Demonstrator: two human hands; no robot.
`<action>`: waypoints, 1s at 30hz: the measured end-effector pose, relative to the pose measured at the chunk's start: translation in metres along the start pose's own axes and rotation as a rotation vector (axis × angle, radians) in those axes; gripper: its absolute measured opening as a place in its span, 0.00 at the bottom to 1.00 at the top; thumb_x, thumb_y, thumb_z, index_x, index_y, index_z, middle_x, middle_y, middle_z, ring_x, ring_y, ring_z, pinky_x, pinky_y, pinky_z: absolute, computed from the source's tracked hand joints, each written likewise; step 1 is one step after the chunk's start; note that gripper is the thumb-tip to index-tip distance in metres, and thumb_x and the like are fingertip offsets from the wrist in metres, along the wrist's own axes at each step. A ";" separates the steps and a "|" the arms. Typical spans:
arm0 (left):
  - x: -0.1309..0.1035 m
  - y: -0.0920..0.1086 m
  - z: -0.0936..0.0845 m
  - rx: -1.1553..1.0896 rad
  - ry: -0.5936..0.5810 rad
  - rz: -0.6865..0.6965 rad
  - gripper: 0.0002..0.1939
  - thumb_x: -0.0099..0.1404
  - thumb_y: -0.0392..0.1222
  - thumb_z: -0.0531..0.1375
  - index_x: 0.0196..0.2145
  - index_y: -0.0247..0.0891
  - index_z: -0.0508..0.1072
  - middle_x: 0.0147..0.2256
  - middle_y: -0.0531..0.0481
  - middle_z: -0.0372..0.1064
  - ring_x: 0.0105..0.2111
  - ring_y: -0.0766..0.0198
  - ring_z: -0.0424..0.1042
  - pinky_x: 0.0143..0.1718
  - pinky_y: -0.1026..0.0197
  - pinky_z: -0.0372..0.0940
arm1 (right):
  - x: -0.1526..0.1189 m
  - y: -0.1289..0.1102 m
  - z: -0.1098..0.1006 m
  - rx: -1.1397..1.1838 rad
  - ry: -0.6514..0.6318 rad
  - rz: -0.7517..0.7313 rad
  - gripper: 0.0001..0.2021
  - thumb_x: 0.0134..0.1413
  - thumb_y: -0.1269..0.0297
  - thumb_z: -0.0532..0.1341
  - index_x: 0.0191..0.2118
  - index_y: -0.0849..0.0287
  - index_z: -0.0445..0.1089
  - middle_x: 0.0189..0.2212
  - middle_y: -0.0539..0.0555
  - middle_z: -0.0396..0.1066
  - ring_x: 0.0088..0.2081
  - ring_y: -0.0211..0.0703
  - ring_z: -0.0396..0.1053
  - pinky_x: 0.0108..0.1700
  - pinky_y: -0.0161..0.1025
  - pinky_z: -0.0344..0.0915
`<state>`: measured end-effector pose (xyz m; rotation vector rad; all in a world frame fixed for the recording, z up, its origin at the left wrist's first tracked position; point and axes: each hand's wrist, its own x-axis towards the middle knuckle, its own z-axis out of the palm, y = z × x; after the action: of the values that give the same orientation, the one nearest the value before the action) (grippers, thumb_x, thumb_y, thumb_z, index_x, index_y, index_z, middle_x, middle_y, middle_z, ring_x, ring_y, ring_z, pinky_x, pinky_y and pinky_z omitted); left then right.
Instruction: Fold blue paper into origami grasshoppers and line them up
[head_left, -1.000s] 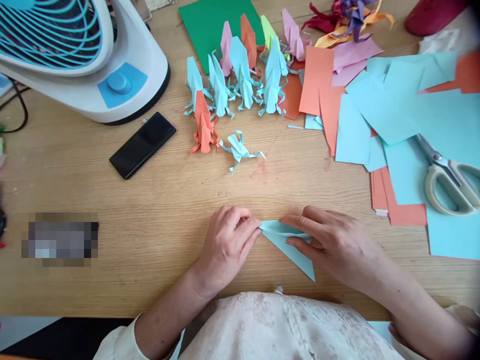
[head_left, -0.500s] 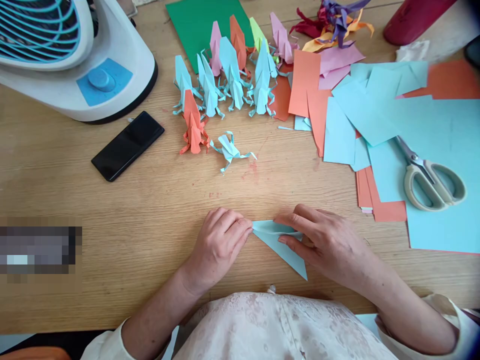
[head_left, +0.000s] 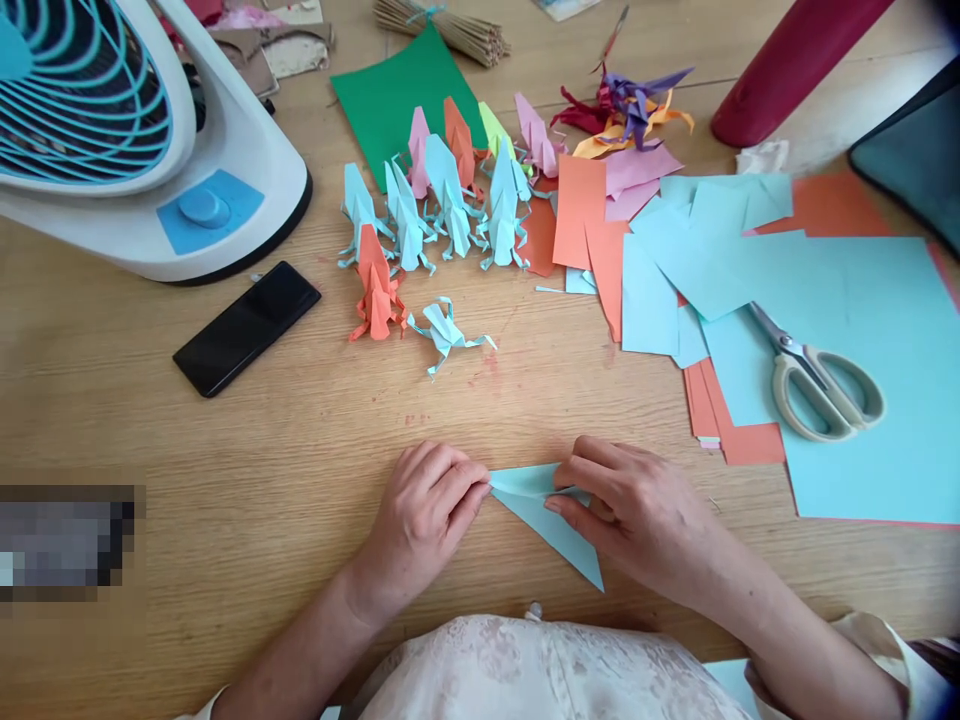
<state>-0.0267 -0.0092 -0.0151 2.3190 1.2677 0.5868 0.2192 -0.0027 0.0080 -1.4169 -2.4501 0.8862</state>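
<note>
A light blue sheet of paper (head_left: 559,532), folded to a triangle, lies on the table in front of me with one point toward my body. My left hand (head_left: 431,510) pinches its left corner between thumb and fingers. On the right part of the paper, my right hand (head_left: 637,500) holds a raised flap between curled fingers and thumb; part of the flap is hidden under those fingers. Just beyond the hands are a small light blue folded paper figure (head_left: 446,332) with thin limbs and an orange folded paper figure (head_left: 376,290).
Several folded figures (head_left: 448,195) stand by a green sheet (head_left: 405,90). To the right, scissors (head_left: 825,390) rest on light blue sheets (head_left: 885,480) and orange pieces (head_left: 581,205). A phone (head_left: 247,328) and a fan (head_left: 255,220) are at left, a dark red cylinder (head_left: 787,75) at back right.
The view has tilted up, so the table things sit lower and a bundle of sticks shows at the back. My right fingers have closed in slightly on the flap; the left hand keeps its corner.
</note>
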 end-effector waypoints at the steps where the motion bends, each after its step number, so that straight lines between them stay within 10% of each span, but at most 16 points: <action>1: 0.000 0.000 0.000 -0.003 0.000 0.001 0.05 0.68 0.30 0.58 0.38 0.38 0.70 0.34 0.51 0.67 0.35 0.64 0.65 0.39 0.58 0.60 | 0.000 0.000 0.000 0.004 0.000 0.001 0.09 0.67 0.62 0.55 0.34 0.57 0.67 0.29 0.49 0.64 0.29 0.38 0.62 0.31 0.37 0.53; 30: 0.000 0.002 -0.001 0.036 0.043 -0.073 0.03 0.69 0.36 0.60 0.36 0.40 0.73 0.34 0.51 0.70 0.36 0.63 0.67 0.41 0.56 0.59 | 0.000 0.000 0.005 -0.027 0.061 0.049 0.12 0.65 0.60 0.57 0.31 0.58 0.66 0.27 0.48 0.64 0.24 0.34 0.59 0.28 0.36 0.53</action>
<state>-0.0259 -0.0102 -0.0136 2.2891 1.3875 0.5968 0.2171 -0.0047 0.0044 -1.4965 -2.4006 0.8105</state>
